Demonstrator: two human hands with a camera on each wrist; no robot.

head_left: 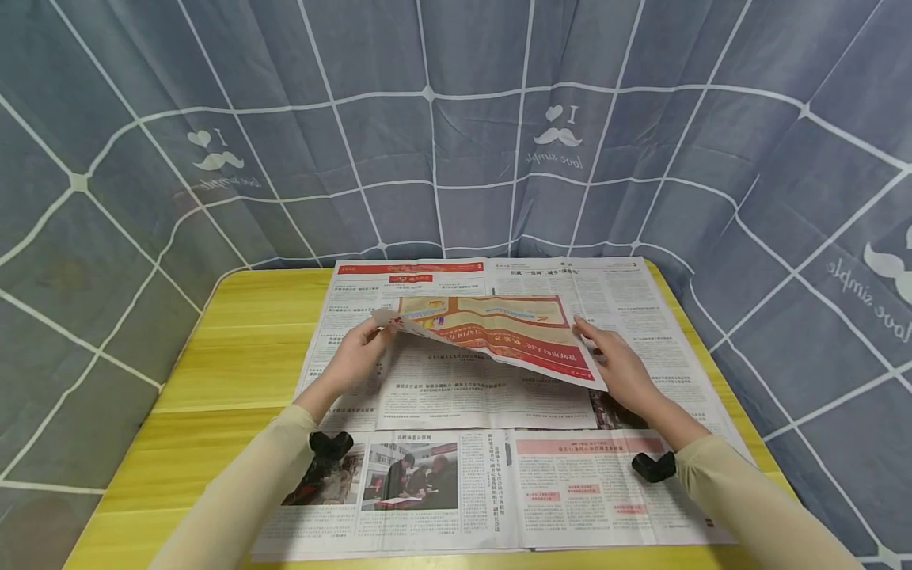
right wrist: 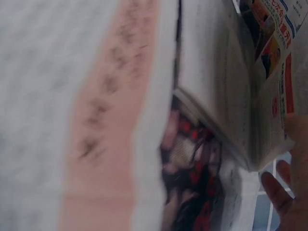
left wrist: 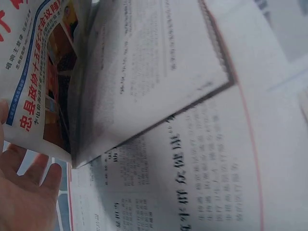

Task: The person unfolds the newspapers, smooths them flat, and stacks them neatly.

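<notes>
A folded newspaper with a red and orange printed panel is partly lifted in the head view, its near flap raised above its lower layers. My left hand pinches the flap's left edge, thumb on one face and fingers behind. At the opposite edge, my right hand pinches the paper the same way. In the left wrist view, the left fingers show beside the lifted page. The right wrist view shows the right fingers behind the paper's corner. Opened newspaper sheets lie beneath.
A yellow wood-grain table carries the sheets. Grey-blue curtain cloth with white grid lines hangs behind and along both sides. Dark wrist devices sit at the sleeve cuffs.
</notes>
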